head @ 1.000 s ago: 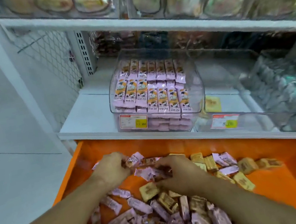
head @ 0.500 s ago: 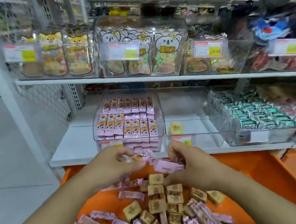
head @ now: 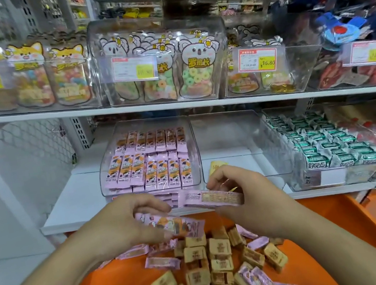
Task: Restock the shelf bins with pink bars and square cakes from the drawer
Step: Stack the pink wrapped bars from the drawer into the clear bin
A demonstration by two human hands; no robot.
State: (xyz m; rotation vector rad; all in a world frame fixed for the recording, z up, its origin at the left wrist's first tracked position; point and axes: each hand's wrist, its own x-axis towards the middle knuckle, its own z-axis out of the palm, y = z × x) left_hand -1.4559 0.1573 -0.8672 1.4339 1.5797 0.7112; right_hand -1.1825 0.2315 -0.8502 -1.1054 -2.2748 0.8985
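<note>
Head view: above the orange drawer (head: 358,226), below white shelves (head: 73,204), left hand (head: 123,222) and right hand (head: 245,197) each grip pink bars (head: 212,199).

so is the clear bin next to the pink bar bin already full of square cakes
No, the clear bin right of the pink bar bin holds just one yellow cake.

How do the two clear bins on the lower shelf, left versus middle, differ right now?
The left bin is packed with neat rows of pink bars; the middle bin holds only one yellow square cake. The left bin's front is partly hidden by the hands. Both are clear plastic, side by side.
</note>
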